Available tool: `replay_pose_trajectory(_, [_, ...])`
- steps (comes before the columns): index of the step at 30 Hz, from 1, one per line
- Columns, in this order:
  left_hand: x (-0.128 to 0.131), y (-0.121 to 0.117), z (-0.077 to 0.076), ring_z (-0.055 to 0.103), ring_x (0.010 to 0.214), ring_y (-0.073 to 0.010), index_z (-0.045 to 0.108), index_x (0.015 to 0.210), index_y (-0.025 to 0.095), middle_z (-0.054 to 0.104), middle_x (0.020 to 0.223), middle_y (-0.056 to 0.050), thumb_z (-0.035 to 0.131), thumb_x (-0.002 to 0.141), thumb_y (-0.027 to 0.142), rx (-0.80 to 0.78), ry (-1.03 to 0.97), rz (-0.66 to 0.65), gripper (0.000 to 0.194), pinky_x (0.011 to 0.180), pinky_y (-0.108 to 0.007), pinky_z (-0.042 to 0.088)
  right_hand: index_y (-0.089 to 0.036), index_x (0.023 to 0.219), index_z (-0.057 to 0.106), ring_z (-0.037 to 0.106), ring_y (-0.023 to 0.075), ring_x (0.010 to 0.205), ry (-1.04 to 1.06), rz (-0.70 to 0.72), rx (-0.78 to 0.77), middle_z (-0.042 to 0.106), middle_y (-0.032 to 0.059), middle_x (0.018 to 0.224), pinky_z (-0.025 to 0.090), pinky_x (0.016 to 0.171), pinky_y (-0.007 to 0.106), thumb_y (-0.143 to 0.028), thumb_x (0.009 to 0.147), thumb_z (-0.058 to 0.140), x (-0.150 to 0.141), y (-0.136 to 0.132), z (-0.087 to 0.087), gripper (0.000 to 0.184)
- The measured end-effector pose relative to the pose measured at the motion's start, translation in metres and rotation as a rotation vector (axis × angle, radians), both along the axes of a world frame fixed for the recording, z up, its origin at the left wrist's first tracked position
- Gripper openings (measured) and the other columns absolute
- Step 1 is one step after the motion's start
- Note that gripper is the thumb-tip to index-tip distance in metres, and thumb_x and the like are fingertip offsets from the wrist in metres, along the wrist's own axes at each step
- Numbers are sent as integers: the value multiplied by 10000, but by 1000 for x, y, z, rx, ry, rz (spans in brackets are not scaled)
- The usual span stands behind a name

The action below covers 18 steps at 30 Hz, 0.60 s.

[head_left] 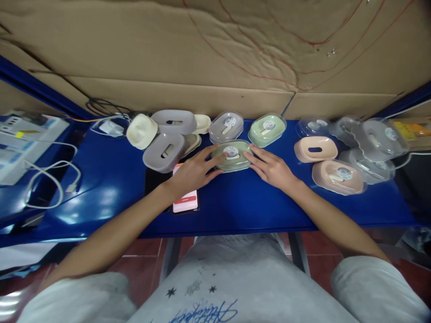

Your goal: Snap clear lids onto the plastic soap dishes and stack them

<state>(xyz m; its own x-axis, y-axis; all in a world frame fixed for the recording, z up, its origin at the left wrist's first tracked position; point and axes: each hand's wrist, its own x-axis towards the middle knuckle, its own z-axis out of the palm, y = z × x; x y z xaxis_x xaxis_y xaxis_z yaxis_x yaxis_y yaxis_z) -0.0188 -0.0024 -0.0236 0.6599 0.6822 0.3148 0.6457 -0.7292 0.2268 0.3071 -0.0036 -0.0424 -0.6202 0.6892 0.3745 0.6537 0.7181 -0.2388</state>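
Note:
A green oval box with a clear lid (pixel 237 166) rests on the blue table in front of me. It carries a round label and a pale, narrow piece in the middle of its top. Around its left end curl the fingers of my left hand (pixel 195 170), one fingertip lying on top near the label. My right hand (pixel 274 169) grips the right end with fingertips on the rim. Just behind stand a second green lidded box (pixel 273 137) and a grey lidded box (pixel 218 133), both with similar labels.
At left are grey slotted trays (pixel 158 157), a cream dish (pixel 142 131) and a white charger (pixel 112 128). A lit phone (pixel 185 204) lies under my left forearm. Peach box (pixel 340 178), peach slotted tray (pixel 314 154) and clear covers (pixel 380 139) crowd the right. Cardboard (pixel 202 58) walls the back.

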Motion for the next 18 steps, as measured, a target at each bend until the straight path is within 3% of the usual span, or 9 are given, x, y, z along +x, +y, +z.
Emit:
replay_pose_trajectory(7, [8,-1,-1,652,1400,-370,601,1543,212,498,1635,-211,642,1090,340,-72,-23,38,473,1136,-550,606,-269,1598,615,682,326,1403,-83,-26,2,559,120,1655,609,1155,519,-337,1127,588,4,-3,14,476])
replay_pose_trajectory(12, [17,0,-8,725,1250,-365,620,1502,204,531,1582,-211,669,1059,339,-83,-16,58,465,1069,-559,634,-278,1608,602,636,294,1461,-28,5,-15,563,99,1664,550,1234,500,-313,1124,589,12,0,18,485])
replay_pose_trajectory(18, [23,1,-2,531,1514,-387,557,1546,194,476,1615,-227,619,1091,302,-74,-62,10,472,1240,-591,505,-284,1513,689,692,270,1391,9,-37,-31,649,75,1585,580,1207,458,-420,1117,612,24,6,9,425])
